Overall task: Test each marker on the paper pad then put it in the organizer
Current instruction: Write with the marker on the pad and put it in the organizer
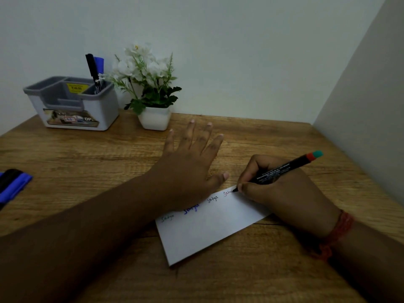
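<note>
Two forearms reach over the wooden bench toward a white paper pad.

Left hand lies flat with fingers spread, pressing the pad's far left edge; right hand pinches a black marker with a teal end, its tip touching the pad's far right corner beside handwritten words. At far left stands a grey organizer holding a black pen and a blue one, just beside a white potted plant. More markers lie at the left edge.
</note>
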### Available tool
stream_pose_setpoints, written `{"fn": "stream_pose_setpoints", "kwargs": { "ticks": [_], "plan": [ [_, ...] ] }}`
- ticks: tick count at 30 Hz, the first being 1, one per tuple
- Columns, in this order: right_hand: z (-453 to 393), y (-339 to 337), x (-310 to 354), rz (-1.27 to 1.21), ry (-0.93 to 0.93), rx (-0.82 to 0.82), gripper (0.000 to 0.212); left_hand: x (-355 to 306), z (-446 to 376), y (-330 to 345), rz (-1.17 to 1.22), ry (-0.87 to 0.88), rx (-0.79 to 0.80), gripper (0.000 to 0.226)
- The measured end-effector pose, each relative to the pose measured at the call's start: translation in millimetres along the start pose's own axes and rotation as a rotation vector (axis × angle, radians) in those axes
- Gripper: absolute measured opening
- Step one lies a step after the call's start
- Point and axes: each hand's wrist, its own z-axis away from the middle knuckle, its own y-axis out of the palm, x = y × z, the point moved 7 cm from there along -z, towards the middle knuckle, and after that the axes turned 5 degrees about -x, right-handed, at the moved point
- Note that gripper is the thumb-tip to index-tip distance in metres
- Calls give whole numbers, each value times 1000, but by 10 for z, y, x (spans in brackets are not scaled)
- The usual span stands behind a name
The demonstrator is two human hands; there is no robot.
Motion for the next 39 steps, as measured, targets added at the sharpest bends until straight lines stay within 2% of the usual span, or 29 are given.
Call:
{"fn": "stream_pose_setpoints", "kwargs": {
  "ticks": [7, 11, 15, 23, 28, 34, 39],
  "plan": [
    [-25, -22, -26, 0, -2, -23, 9, 2, 6, -4, 2, 3, 3, 83],
    [-42, -114, -88, -186, 42, -98, 4, 4, 4, -6, 10, 8, 1, 80],
    [-60, -116, -153, -393, 117, -100, 3, 7, -15, -34, 0, 29, 0, 80],
    [-82, -367, -118, -430, 49, -264, 7, 119, -90, -201, 63, 40, -81, 79],
    [-121, -490, -148, -442, 1, -316, 12, 151, -79, -300, 128, 36, -130, 63],
    [-127, -434, -198, -504, -3, -250, 15, 167, -129, -263, 174, 36, -122, 30],
    [-102, -378, -175, -500, 24, -193, 15, 168, -129, -256, 239, 46, -137, 22]
  ]
}}
